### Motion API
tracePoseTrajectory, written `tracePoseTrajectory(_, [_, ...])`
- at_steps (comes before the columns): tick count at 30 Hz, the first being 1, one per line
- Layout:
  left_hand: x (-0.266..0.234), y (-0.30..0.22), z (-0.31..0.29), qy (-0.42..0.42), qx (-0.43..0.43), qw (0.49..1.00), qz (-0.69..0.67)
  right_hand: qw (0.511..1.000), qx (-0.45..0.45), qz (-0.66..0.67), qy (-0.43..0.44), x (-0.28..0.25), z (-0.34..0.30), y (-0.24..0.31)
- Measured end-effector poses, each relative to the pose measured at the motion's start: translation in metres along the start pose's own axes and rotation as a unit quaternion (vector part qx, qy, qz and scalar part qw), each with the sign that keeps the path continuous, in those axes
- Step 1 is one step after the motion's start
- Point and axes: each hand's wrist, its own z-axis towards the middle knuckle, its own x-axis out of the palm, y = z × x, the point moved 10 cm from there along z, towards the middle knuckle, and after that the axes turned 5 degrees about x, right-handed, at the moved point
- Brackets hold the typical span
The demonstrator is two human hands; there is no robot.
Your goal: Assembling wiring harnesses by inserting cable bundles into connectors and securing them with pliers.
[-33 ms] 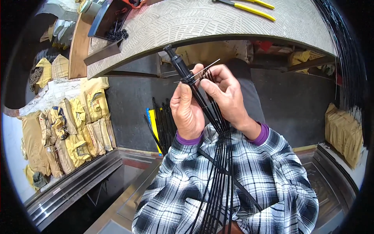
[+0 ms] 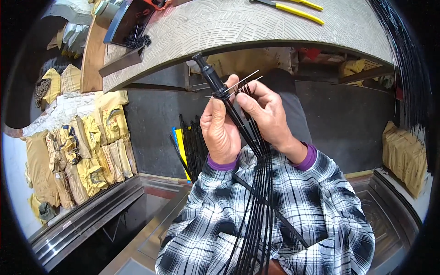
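A black umbrella frame [image 2: 213, 78] slants up from my lap, its tip end pointing to the far left near the table edge. My left hand [image 2: 219, 133] pinches it at the ringed collar [image 2: 221, 93] with thumb and fingers. Long thin black ribs [image 2: 259, 183] run down from there over my shirt. To the right of the collar, my right hand [image 2: 266, 110] is closed on the ends of some ribs, thumb against fingers. A thin metal wire [image 2: 249, 75] passes between the two hands and sticks out past the right fingers. The exact contact at the fingertips is partly hidden.
Ahead stands a patterned table [image 2: 197, 30] with yellow-handled pliers [image 2: 293, 10] and a box of small black parts [image 2: 133, 34]. Yellow and brown packages [image 2: 82, 156] lie at left. Black rods hang at the right [image 2: 408, 73]; more black ribs [image 2: 195, 142] stand beside my left arm.
My right fingers have shifted very slightly at the rib ends, and a second thin wire end now shows beside them. The left hand and the frame hold still.
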Motion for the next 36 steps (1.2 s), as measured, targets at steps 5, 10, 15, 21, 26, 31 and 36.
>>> tracePoseTrajectory(5, [-0.004,-0.001,-0.003,-0.009,-0.023,0.999,-0.02,1.0,0.001,-0.002,-0.009,0.002,-0.001,0.007])
tracePoseTrajectory(10, [-0.003,-0.002,-0.004,-0.013,-0.006,1.0,0.001,0.991,-0.033,-0.126,-0.011,0.005,-0.006,0.016])
tracePoseTrajectory(15, [-0.004,-0.008,-0.007,-0.006,0.019,0.999,0.027,0.998,0.057,-0.016,0.035,0.004,0.0,-0.01])
tracePoseTrajectory(21, [0.005,-0.012,-0.009,0.032,0.062,0.996,0.059,0.992,0.089,0.062,0.069,0.012,-0.008,-0.014])
tracePoseTrajectory(26, [0.01,-0.007,-0.009,0.058,0.046,0.996,0.053,0.996,0.066,-0.005,0.055,0.004,-0.006,-0.01])
tracePoseTrajectory(31, [0.014,-0.01,-0.003,0.053,0.065,0.993,0.079,0.984,0.104,0.097,0.11,0.011,0.002,-0.017])
tracePoseTrajectory(36, [0.015,-0.015,-0.006,0.092,0.021,0.977,0.19,0.97,0.142,0.139,0.141,0.013,-0.003,-0.017])
